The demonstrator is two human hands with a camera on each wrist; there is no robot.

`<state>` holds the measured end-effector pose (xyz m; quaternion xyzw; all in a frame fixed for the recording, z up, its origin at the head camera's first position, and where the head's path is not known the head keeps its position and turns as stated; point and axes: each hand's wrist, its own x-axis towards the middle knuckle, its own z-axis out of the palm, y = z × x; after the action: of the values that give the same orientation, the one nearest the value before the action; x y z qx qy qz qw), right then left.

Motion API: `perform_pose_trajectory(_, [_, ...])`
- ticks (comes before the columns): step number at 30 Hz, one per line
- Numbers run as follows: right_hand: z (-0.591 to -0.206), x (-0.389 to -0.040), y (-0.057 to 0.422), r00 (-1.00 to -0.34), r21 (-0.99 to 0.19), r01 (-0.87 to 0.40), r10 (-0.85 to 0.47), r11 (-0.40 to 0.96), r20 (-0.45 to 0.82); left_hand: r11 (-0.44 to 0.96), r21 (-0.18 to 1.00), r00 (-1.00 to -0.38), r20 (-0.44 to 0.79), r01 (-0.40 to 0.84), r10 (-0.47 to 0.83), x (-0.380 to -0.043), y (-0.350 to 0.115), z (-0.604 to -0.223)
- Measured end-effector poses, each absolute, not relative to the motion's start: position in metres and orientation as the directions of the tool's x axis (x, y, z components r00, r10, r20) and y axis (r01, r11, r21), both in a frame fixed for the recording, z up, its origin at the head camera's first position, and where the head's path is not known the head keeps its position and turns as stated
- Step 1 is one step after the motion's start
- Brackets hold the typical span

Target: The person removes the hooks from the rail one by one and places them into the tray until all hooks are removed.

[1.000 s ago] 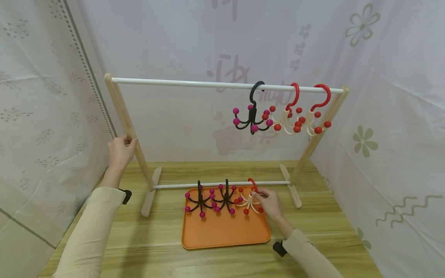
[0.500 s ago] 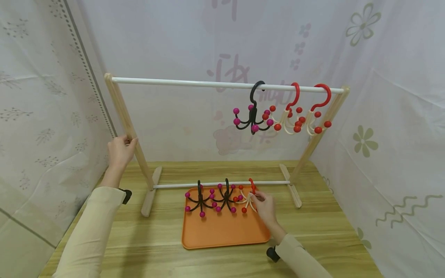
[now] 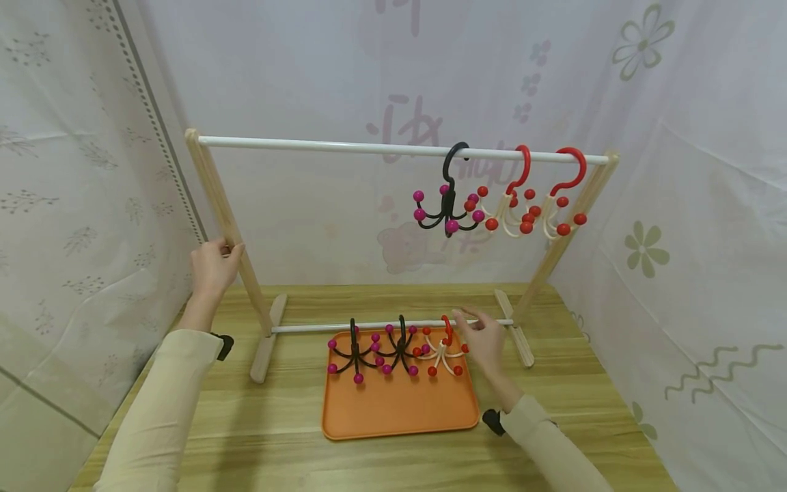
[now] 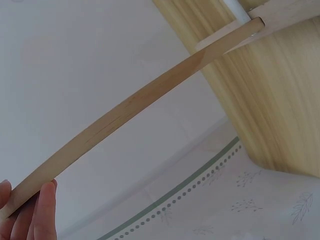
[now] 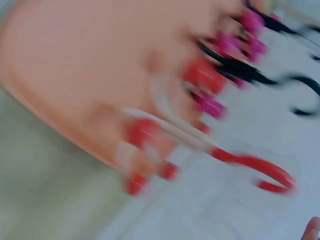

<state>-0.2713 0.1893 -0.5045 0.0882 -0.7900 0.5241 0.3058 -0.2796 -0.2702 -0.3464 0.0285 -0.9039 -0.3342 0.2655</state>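
My left hand (image 3: 215, 268) grips the left wooden post (image 3: 216, 198) of a rack, and in the left wrist view its fingers and thumb close round that post (image 4: 135, 110). My right hand (image 3: 484, 342) is just right of a cream claw hanger (image 3: 441, 350) with a red hook and red balls, fingers loosely bent and holding nothing. In the right wrist view this hanger (image 5: 240, 159) lies free, its hook toward a fingertip (image 5: 312, 230). Beside it on an orange tray (image 3: 399, 417) are two black claw hangers (image 3: 354, 352) with magenta balls.
From the white top rod (image 3: 307, 145) hang a black claw hanger (image 3: 449, 203) and two cream-and-red ones (image 3: 507, 208) toward the right. The tray's far edge is close to the lower white rod (image 3: 295, 329). Printed curtains (image 3: 695, 205) surround the wooden table (image 3: 553, 437).
My right hand has let go of the cream-and-red hanger and moved up and right, away from it. That hanger shifted slightly on the tray. My left hand has stayed on the post.
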Motion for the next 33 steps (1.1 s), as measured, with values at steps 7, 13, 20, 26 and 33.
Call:
perform_pose_trajectory(7, [-0.415,-0.271,0.183,-0.641,-0.681,-0.649,0.238,0.339,0.730,0.780,0.614,-0.859,0.459,0.121,-0.228,-0.278,-0.269,-0.346])
perform_pose_trajectory(13, [-0.330,-0.253,0.169,-0.602,-0.657,-0.660,0.267,0.364,0.753,0.773,0.622,-0.852,0.466,0.126,-0.237,-0.278,-0.268,-0.345])
perform_pose_trajectory(20, [-0.280,-0.264,0.162,-0.656,-0.683,-0.613,0.226,0.396,0.720,0.771,0.626,-0.858,0.453,0.111,-0.244,-0.278,-0.268,-0.345])
perform_pose_trajectory(26, [-0.256,-0.276,0.153,-0.741,-0.727,-0.558,0.155,0.400,0.654,0.775,0.622,-0.856,0.455,0.109,-0.246,-0.279,-0.269,-0.346])
perform_pose_trajectory(33, [-0.243,-0.287,0.142,-0.802,-0.771,-0.514,0.109,0.376,0.587,0.772,0.624,-0.853,0.462,0.118,-0.244,-0.280,-0.268,-0.346])
